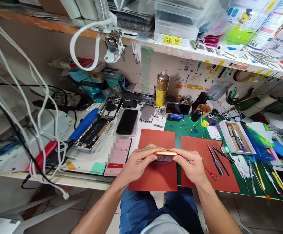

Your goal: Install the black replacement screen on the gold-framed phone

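Observation:
Between my two hands is a smartphone [165, 158] with an orange edge, tilted so its top edge faces me. My left hand [141, 162] grips its left end, thumb on the near face and fingers behind. On the other end, my right hand [189, 165] is closed in the same way. The phone is held above a red-brown mat [153, 178]. Just left of my left hand lies a phone with a lit pink screen [118, 156]. Close to my right hand, a red cord with a ring [214, 176] rests on a second red-brown mat [225, 185].
Opened phones [89, 133], a black-screened phone [127, 121] and a yellow spray can [162, 87] stand or lie behind. Screwdrivers [215, 160], tweezers and a white box [239, 138] are at right. White cables [38, 113] hang at left. A loaded shelf [141, 39] overhangs the bench.

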`<action>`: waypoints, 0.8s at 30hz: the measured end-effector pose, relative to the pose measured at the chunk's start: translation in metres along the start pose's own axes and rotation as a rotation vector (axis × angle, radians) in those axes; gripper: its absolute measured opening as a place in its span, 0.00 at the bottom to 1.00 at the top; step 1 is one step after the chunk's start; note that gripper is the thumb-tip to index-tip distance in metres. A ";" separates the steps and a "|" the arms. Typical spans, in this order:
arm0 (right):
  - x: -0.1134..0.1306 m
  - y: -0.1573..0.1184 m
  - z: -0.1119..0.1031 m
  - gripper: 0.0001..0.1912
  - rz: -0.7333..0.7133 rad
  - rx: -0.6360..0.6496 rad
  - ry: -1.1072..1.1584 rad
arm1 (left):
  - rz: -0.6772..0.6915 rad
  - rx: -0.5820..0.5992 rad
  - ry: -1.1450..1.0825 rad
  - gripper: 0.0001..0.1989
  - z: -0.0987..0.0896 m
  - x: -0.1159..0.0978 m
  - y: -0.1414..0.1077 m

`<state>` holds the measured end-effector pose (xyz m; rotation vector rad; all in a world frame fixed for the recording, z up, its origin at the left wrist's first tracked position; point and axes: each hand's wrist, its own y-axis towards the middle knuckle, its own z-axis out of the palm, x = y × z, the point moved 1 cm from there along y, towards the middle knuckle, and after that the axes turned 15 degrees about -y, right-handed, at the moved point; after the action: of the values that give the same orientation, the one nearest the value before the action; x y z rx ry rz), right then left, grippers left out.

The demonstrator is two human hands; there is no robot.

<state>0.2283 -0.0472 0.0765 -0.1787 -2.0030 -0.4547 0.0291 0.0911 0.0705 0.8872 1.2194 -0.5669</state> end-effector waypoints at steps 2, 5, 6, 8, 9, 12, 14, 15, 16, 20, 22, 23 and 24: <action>-0.006 0.001 0.001 0.13 0.010 0.000 0.006 | 0.021 0.027 0.029 0.18 -0.002 0.001 0.002; -0.012 0.002 0.002 0.15 0.011 0.005 0.004 | 0.040 0.052 0.072 0.18 -0.005 0.001 0.004; -0.014 0.003 0.002 0.16 0.012 0.009 0.005 | 0.042 0.060 0.085 0.18 -0.006 0.001 0.005; -0.017 0.003 0.003 0.16 0.014 0.017 0.005 | 0.037 0.079 0.108 0.19 -0.008 0.000 0.006; -0.018 0.003 0.003 0.16 0.016 0.021 0.005 | 0.030 0.092 0.118 0.20 -0.009 0.000 0.006; -0.023 0.003 0.003 0.16 0.019 0.031 0.003 | -0.009 0.126 0.144 0.21 -0.013 0.001 0.006; -0.025 0.003 0.003 0.16 0.018 0.037 -0.001 | -0.047 0.139 0.162 0.22 -0.015 0.001 0.005; -0.026 0.003 0.003 0.16 0.017 0.039 -0.004 | -0.068 0.145 0.171 0.22 -0.016 0.002 0.005; -0.027 0.004 0.003 0.16 0.014 0.043 -0.008 | -0.088 0.152 0.180 0.22 -0.018 0.002 0.005; -0.029 0.004 0.002 0.16 0.001 0.065 -0.027 | -0.154 0.184 0.216 0.23 -0.021 0.003 0.004; -0.028 0.004 0.002 0.16 -0.006 0.074 -0.035 | -0.177 0.196 0.235 0.24 -0.022 0.002 0.004; -0.028 0.004 0.002 0.16 -0.009 0.077 -0.038 | -0.186 0.202 0.244 0.24 -0.023 0.002 0.004; -0.028 0.004 0.002 0.17 -0.012 0.078 -0.041 | -0.195 0.208 0.252 0.24 -0.023 0.001 0.004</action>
<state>0.2404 -0.0407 0.0519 -0.1281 -2.0597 -0.3822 0.0198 0.1124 0.0683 1.0447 1.5057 -0.7656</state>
